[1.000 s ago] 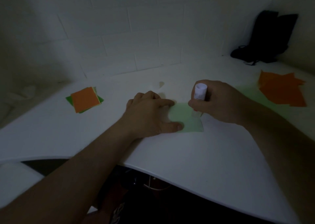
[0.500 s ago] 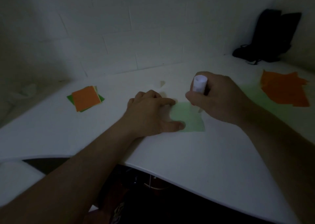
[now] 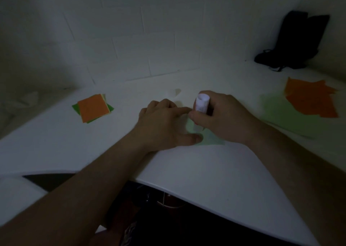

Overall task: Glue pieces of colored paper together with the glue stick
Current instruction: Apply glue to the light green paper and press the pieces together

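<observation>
Green paper, glue stick shifted leftward

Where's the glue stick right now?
The glue stick is mid-table in the right hand, upright over the light green paper beside the left hand.

2 bare forearms enter from the lower edge, each ending in a bare hand: the left hand and the right hand. No sleeve, watch, ring or glove shows on either arm up to the frame edge. Between the forearms, dark clothing bears a pale pattern, too dim to read.
</observation>
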`<control>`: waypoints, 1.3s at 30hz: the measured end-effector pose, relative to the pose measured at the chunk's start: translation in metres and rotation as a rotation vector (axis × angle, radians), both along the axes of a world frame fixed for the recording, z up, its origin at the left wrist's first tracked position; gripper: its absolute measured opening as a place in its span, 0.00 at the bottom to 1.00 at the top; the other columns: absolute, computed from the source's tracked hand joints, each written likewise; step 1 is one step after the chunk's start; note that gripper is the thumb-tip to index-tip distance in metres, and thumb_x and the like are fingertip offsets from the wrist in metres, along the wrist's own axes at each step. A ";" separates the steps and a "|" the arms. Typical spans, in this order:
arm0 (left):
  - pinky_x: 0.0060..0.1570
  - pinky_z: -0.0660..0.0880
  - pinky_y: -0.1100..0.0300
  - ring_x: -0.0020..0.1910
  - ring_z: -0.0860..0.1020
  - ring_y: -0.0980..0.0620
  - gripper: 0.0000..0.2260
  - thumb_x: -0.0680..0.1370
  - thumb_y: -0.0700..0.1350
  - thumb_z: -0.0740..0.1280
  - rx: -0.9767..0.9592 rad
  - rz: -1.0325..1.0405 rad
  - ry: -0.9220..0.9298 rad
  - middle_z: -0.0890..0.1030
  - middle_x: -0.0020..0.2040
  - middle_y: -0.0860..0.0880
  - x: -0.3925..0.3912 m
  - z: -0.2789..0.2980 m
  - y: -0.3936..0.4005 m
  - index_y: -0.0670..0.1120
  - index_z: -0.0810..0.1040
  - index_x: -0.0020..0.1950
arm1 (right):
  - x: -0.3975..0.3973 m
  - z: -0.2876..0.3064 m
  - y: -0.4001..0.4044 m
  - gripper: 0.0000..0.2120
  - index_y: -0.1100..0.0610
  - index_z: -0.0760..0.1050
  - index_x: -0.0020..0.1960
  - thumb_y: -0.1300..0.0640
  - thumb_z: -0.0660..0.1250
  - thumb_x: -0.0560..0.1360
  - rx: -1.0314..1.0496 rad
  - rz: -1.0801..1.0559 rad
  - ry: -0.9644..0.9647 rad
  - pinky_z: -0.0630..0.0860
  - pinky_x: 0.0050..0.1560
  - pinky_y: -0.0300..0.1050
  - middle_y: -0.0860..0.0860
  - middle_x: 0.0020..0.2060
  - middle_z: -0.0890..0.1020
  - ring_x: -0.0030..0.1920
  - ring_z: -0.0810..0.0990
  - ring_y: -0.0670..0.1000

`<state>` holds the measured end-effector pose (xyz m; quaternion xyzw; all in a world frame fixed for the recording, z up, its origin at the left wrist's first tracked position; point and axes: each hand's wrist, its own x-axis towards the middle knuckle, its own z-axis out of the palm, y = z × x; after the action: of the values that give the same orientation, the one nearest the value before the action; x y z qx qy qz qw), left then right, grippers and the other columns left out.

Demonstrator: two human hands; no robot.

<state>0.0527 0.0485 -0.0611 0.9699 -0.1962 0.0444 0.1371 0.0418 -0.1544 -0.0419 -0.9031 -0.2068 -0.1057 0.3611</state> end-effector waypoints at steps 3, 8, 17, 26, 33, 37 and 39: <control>0.60 0.67 0.48 0.58 0.69 0.48 0.40 0.63 0.79 0.66 -0.028 -0.004 0.007 0.70 0.55 0.56 0.000 0.001 0.000 0.75 0.59 0.73 | -0.001 -0.001 0.002 0.09 0.45 0.72 0.41 0.47 0.70 0.76 -0.029 -0.014 -0.018 0.69 0.36 0.38 0.47 0.35 0.80 0.36 0.77 0.45; 0.60 0.70 0.47 0.57 0.71 0.46 0.42 0.58 0.81 0.62 -0.048 0.000 -0.006 0.71 0.52 0.56 0.000 -0.001 0.001 0.72 0.59 0.71 | -0.002 0.000 0.008 0.09 0.47 0.72 0.42 0.48 0.71 0.76 -0.001 -0.005 -0.008 0.69 0.35 0.40 0.48 0.34 0.80 0.36 0.76 0.47; 0.61 0.69 0.47 0.59 0.71 0.48 0.38 0.58 0.80 0.62 -0.063 -0.010 0.019 0.73 0.54 0.57 0.005 -0.005 0.001 0.71 0.65 0.66 | -0.002 -0.001 0.017 0.11 0.40 0.69 0.40 0.47 0.71 0.76 0.012 0.014 -0.016 0.66 0.33 0.32 0.41 0.32 0.78 0.33 0.75 0.40; 0.56 0.75 0.47 0.51 0.76 0.51 0.34 0.62 0.76 0.68 -0.166 -0.096 -0.046 0.79 0.50 0.62 -0.004 0.001 0.005 0.68 0.70 0.66 | 0.000 0.001 0.014 0.11 0.40 0.69 0.39 0.41 0.70 0.75 -0.050 -0.056 -0.047 0.65 0.34 0.39 0.41 0.32 0.78 0.34 0.76 0.40; 0.59 0.74 0.44 0.57 0.75 0.48 0.35 0.64 0.75 0.69 -0.149 -0.086 -0.012 0.78 0.48 0.66 -0.004 -0.002 0.006 0.68 0.68 0.69 | 0.002 -0.004 0.017 0.10 0.42 0.71 0.41 0.39 0.68 0.75 -0.091 -0.059 -0.098 0.66 0.37 0.45 0.45 0.33 0.79 0.35 0.76 0.44; 0.61 0.71 0.47 0.60 0.73 0.48 0.33 0.65 0.74 0.70 -0.140 -0.070 0.014 0.80 0.54 0.64 -0.007 0.001 0.005 0.67 0.69 0.67 | 0.002 -0.008 0.018 0.10 0.45 0.72 0.44 0.40 0.68 0.75 -0.083 -0.043 -0.126 0.66 0.39 0.46 0.44 0.33 0.77 0.37 0.75 0.45; 0.60 0.71 0.48 0.59 0.74 0.49 0.34 0.62 0.76 0.64 -0.126 -0.071 0.018 0.80 0.54 0.63 -0.007 0.003 0.004 0.66 0.70 0.65 | 0.002 -0.008 0.020 0.10 0.44 0.71 0.44 0.41 0.68 0.76 -0.079 -0.041 -0.131 0.65 0.39 0.46 0.44 0.32 0.76 0.36 0.74 0.44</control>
<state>0.0453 0.0526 -0.0584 0.9521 -0.2262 0.0428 0.2012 0.0436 -0.1342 -0.0499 -0.9119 -0.2152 -0.1637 0.3087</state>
